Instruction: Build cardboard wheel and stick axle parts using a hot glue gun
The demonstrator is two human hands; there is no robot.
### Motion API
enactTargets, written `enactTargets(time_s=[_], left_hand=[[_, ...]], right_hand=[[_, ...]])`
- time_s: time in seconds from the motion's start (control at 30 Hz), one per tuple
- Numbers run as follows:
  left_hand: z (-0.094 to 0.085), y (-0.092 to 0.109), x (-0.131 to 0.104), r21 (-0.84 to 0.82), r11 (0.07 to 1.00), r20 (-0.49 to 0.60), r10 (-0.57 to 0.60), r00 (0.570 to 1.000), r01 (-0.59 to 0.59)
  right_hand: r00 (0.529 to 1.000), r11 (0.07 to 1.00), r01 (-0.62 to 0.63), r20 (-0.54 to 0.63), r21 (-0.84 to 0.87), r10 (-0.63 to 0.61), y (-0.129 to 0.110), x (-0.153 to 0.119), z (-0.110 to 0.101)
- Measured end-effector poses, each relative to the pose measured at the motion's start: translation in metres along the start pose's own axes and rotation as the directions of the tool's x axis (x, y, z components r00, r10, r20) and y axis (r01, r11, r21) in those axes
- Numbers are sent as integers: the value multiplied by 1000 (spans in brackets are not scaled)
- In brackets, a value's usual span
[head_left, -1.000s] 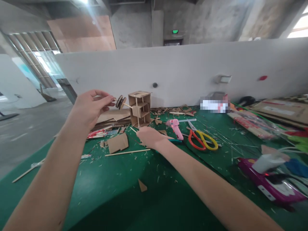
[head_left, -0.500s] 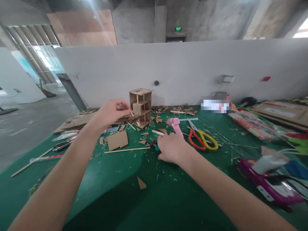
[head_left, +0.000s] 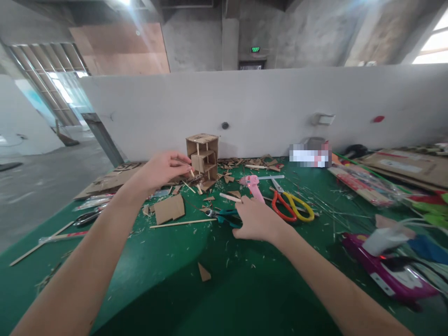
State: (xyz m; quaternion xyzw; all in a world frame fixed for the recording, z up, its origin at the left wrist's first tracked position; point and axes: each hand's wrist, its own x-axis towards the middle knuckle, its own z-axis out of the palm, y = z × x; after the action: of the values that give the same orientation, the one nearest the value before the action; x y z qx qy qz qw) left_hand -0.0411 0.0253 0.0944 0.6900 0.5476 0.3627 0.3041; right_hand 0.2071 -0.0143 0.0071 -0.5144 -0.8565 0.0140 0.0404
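Observation:
My left hand (head_left: 164, 171) pinches a short, thin wooden stick (head_left: 192, 173) in front of a small cardboard shelf-like model (head_left: 202, 154) with stick posts. Cutting pliers with teal handles (head_left: 226, 215) lie on the green table. Over their handle ends is my right hand (head_left: 258, 218), thumb and fingers apart; part of the handles is hidden beneath it. A pale stick (head_left: 230, 198) lies by its fingertips. Just beyond sits a pink glue gun (head_left: 254, 186) with a clear glue stick in its back. Scissors with red and yellow handles (head_left: 294, 207) rest to the right.
Cardboard scraps and shavings litter the green table (head_left: 168, 275). A cardboard piece (head_left: 169, 209) and a long thin stick (head_left: 184, 223) lie left of the pliers. A purple power strip (head_left: 388, 268) with cables stands at right. Behind runs a white partition (head_left: 266, 107).
My right hand has drawn back slightly to the right, uncovering more of the teal-handled pliers. My left hand still holds the short stick near the model. The view has tilted slightly.

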Motion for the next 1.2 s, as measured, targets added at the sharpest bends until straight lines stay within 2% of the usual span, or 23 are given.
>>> enactTargets(time_s=[0.13,0.23,0.33,0.5,0.57,0.67,0.77,0.87,1.0,1.2], left_hand=[[-5,4,-3,-15,1000,-2,23,1000,-23],[-9,8,-5,-37,997,-35,59,998,-61],[-10,10,-8,-29,995,-54,88,995,-90],[-7,12,-10,-44,996,-34,80,996,-81],[-7,11,-10,-43,995,-21,87,996,-88],[-6,10,-8,-12,995,-5,100,995,-100],[1,11,-8,40,993,82,109,991,-113],[13,12,-8,58,989,223,118,968,-134],[30,6,-5,28,991,359,115,926,-134],[40,-6,1,-45,996,424,86,901,-74]], right_hand=[[996,1000,7,-94,6,-6,-16,7,-4],[989,998,32,-142,46,-25,-26,23,1],[964,991,31,-265,129,4,-32,47,20],[941,977,69,-338,203,4,-35,74,49],[941,956,84,-337,282,17,-34,71,49],[931,888,165,-365,430,4,-28,53,35],[885,814,269,-465,515,2,-24,29,17],[837,813,334,-547,478,-23,-22,12,8],[784,835,385,-617,393,-71,-21,8,15],[744,840,433,-656,327,-128,-16,14,28]])
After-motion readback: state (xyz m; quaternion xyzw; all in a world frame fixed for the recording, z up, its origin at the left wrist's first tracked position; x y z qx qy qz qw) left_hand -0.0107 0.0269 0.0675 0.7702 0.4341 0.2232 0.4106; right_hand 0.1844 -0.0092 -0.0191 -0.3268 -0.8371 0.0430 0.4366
